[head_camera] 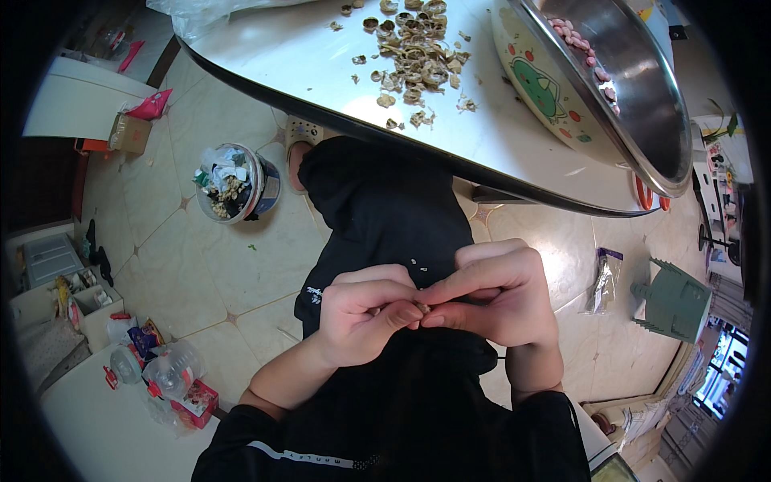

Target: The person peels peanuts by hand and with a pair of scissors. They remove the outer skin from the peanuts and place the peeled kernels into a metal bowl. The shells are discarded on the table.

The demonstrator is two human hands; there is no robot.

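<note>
Over my lap, my left hand [364, 316] and my right hand [509, 295] meet at the fingertips. Thumbs and forefingers of both pinch a small brownish peanut shell piece [423, 308], mostly hidden by the fingers. Two or so pale crumbs [423, 269] lie on my black trousers [385, 211]. On the table before me is a heap of broken peanut shells [421, 60]. To its right stands a steel basin [647, 90] with a cream outer wall bearing a green cartoon print. Shelled pink peanuts [575, 41] lie inside it along the near wall.
The white table [289, 60] has a dark curved edge above my knees. A clear plastic bag [205, 15] lies on its left end. On the tiled floor are a filled waste bucket [262, 181], a green plastic stool [674, 301] and a clear packet [604, 280]. Plastic jugs [174, 367] stand at lower left.
</note>
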